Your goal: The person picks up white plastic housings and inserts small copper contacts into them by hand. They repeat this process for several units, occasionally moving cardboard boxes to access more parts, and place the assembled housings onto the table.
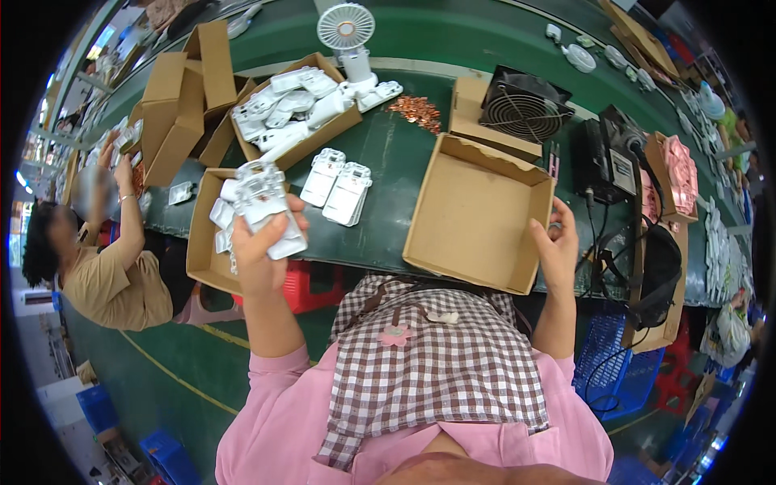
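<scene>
My left hand (265, 249) is closed round a few white plastic casings (260, 192), held above a cardboard box (199, 234) at the table's near left edge. More white casings lie inside that box. My right hand (558, 250) is at the right wall of a shallow cardboard tray (477, 212), thumb and fingers curled over its rim. Between the two boxes, two small stacks of white casings (347, 194) rest on the green table (388, 234).
Behind stand a box of white casings (295, 105), a white handheld fan (346, 32) and a pile of copper-coloured pieces (417, 111). To the right are a black fan (525, 105) and a black device with cables (606, 162). A person (113, 267) works at the left.
</scene>
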Demonstrator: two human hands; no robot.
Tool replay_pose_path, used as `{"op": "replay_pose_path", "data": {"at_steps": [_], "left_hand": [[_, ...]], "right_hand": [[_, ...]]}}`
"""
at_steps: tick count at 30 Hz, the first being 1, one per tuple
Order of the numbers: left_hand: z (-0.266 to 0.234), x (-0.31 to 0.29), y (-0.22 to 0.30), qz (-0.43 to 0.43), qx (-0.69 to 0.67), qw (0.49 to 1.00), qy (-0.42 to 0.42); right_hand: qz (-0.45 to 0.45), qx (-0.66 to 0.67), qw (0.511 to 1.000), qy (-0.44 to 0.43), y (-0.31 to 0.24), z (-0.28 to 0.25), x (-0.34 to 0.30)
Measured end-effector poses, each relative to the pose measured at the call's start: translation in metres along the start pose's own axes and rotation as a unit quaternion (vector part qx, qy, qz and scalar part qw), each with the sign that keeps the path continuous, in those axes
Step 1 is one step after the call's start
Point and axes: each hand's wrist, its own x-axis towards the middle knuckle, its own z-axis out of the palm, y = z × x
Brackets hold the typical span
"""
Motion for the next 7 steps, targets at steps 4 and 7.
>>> {"op": "replay_pose_path", "data": {"at_steps": [4,7], "left_hand": [[0.046,0.023,-0.029,-0.082,-0.037,0.991,-0.098],[0.078,0.038,-0.053,-0.127,-0.030,0.981,-0.140]], "right_hand": [[0.010,0.029,0.999,0.013,0.002,0.003,0.000],[0.002,0.017,1.000,0.016,0.011,0.001,0.000]]}}
